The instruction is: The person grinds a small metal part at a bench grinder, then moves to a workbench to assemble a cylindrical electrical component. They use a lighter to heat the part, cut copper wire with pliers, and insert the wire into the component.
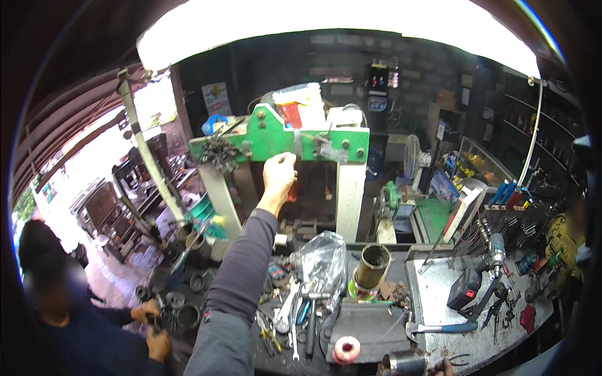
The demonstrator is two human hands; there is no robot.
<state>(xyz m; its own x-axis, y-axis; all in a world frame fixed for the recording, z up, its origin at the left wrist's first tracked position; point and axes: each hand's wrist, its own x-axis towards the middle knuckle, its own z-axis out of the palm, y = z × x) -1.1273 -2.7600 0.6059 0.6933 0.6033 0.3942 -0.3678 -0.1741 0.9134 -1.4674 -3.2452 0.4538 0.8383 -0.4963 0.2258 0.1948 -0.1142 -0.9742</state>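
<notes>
My left hand (279, 178) is raised at the end of my outstretched arm, its fingers curled together in front of the green steel beam (266, 145) of a press frame. A narrow grey strip (298, 143) hangs on the beam just above my fingertips; whether they grip it is hard to make out. Low at the right, my right hand (444, 368) shows only in part, its fingers at the end of a dark metal cylinder (406, 363). Near that cylinder lies a reddish-white roll (346, 349), beside a black tray (369, 331).
Wrenches (293, 319), pliers and a plastic bag (323, 260) crowd the bench. A brownish metal sleeve (372, 266) stands behind the tray. To the right lie a hammer (442, 328), a cordless tool (465, 288) and a drill (496, 250). A co-worker (81, 319) handles parts at left.
</notes>
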